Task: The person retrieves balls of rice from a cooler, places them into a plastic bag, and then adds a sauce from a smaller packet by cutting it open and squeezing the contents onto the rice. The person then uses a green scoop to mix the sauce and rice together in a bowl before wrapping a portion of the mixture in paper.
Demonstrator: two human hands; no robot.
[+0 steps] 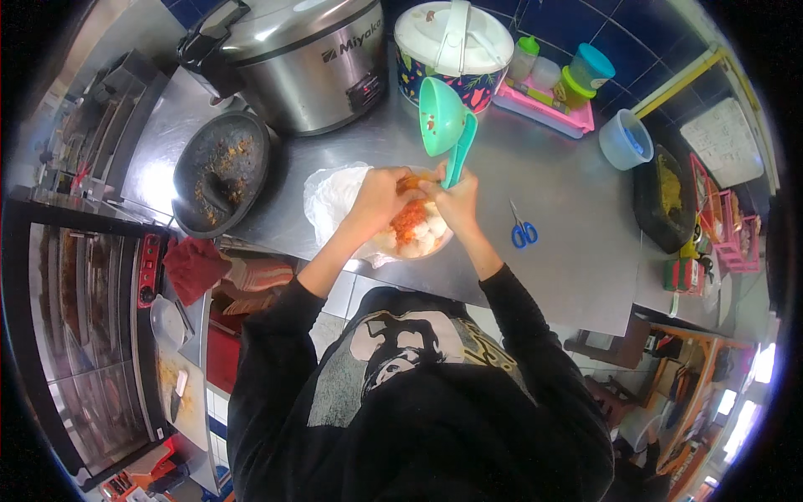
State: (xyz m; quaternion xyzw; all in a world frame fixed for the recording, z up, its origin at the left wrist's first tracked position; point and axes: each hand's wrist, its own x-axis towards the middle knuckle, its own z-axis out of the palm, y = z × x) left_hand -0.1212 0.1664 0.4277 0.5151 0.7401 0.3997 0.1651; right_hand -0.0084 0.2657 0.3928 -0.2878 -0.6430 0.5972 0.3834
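Note:
A round bowl (433,248) on the steel worktop holds white chunks of food (426,235) topped with a chunky red sauce (408,221). Over its far side, my left hand (379,194) curls its fingers around or against something glossy and orange-brown (411,182), mostly hidden. My right hand (458,197) grips the handle of a green plastic ladle (442,119), its sauce-specked cup tilted up and away from me. The right fingertips meet the left ones at the orange-brown thing. Crumpled white plastic (332,194) lies left of the bowl, beside my left wrist.
Blue-handled scissors (524,233) lie right of the bowl. A stone mortar (219,176) with food residue stands left. Behind are a Miyako steel cooker (307,69), a lidded patterned pail (452,44) and a pink tray (577,119) of small containers. A translucent tub (624,141) stands far right.

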